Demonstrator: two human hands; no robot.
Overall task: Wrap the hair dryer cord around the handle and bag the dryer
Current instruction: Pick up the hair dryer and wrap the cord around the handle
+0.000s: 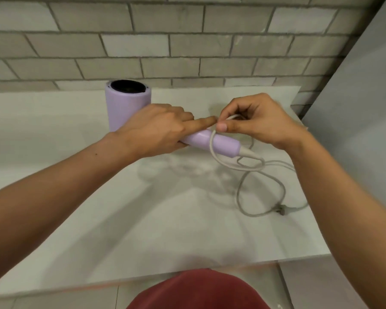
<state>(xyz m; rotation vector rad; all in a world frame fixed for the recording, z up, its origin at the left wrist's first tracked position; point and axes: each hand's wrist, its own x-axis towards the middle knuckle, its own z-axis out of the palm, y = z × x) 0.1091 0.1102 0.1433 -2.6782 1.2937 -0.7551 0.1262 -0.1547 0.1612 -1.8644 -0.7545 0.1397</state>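
A lilac hair dryer (127, 103) lies on the white table (120, 208), its round barrel at the back left and its handle (223, 144) pointing right. My left hand (156, 130) grips the handle near the barrel, index finger stretched along it. My right hand (254, 121) pinches the pale grey cord (212, 143) just above the handle, where one loop passes around it. The remaining cord trails in loose loops to the right, ending in the plug (282, 209) on the table. No bag is in view.
A grey brick wall (187, 41) runs behind the table, and a plain grey wall (366, 108) closes the right side. The table's front edge is near my body; a red garment (198, 291) shows below it.
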